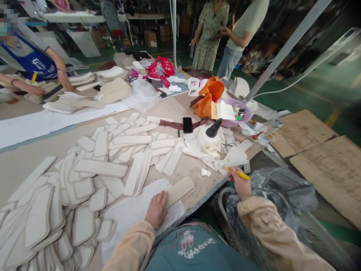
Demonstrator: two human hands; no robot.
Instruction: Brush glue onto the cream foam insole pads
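My left hand (156, 210) lies with its fingers flat across the near end of a long beige padded strip (182, 190) with rounded corners. That strip rests on a white sheet (135, 209) by the table's near edge. In my right hand (239, 184) is a slim yellow stick-like tool (243, 175), gripped between closed fingers. Its tip is over the edge of a pale flat piece (234, 156); the kind of tip is too small to tell. A large loose heap of similar beige strips (101, 169) spreads to the left of my left hand.
A white container with a black cone-shaped top (214, 130) stands on cloth, near a phone (187, 125). Behind are an orange bag (210, 98) and a purple basin (242, 116). Plastic sheeting (282, 188) covers a crate at right. A co-worker (36, 67) handles pieces across the table.
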